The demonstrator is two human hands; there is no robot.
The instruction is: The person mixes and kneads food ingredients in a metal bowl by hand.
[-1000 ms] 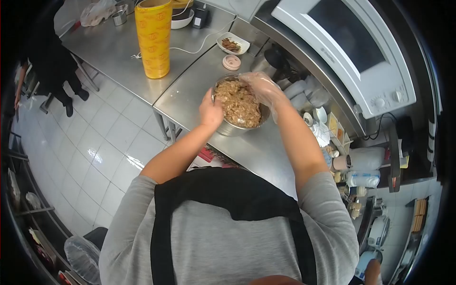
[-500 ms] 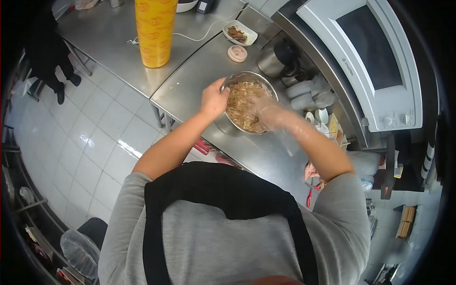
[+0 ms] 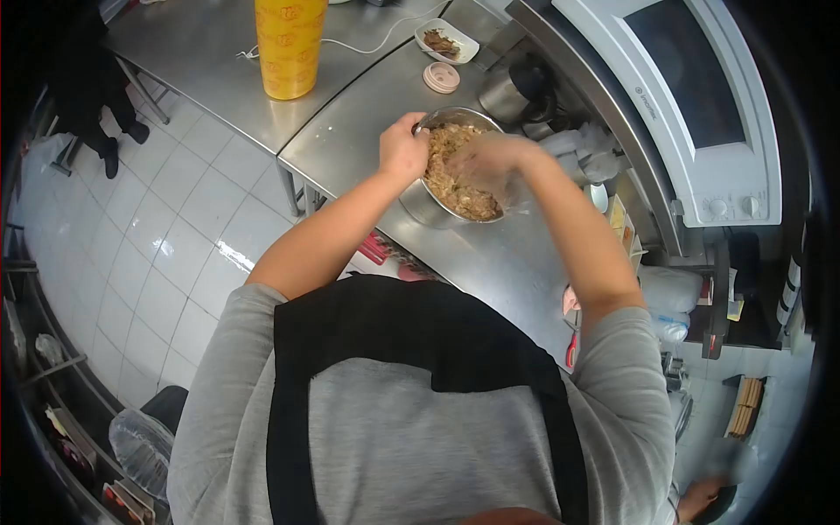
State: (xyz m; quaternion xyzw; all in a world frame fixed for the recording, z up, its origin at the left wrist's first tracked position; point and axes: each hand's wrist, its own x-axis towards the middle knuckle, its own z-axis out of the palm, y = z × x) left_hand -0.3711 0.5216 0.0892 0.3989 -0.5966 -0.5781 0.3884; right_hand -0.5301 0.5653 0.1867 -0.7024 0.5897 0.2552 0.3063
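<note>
A deep round metal bowl [image 3: 426, 213] stands on the steel counter with a brownish, shredded-looking food mixture [image 3: 452, 186] inside. My left hand [image 3: 404, 150] grips its rim on the left side, fingers wrapped over the edge. My right hand [image 3: 490, 164], in a clear plastic glove, is over the right part of the mixture. Motion smears its fingers, so whether they hold any of the food does not show. Behind the bowl lie a pale pink lid [image 3: 441, 78] and a white dish [image 3: 466, 48] with some brown food in it.
A tall yellow patterned cylinder [image 3: 289, 52] stands at the back left. A steel jug [image 3: 507, 92] and plastic bags [image 3: 595, 157] sit to the right, below a white microwave [image 3: 752, 175]. Red-handled scissors [image 3: 571, 350] lie near the front edge. Another person's legs [image 3: 109, 122] show far left.
My right hand has shifted up and slightly right within the bowl, and its wrist is raised. My left hand keeps hold of the rim. Another person's arm has appeared at lower right.
</note>
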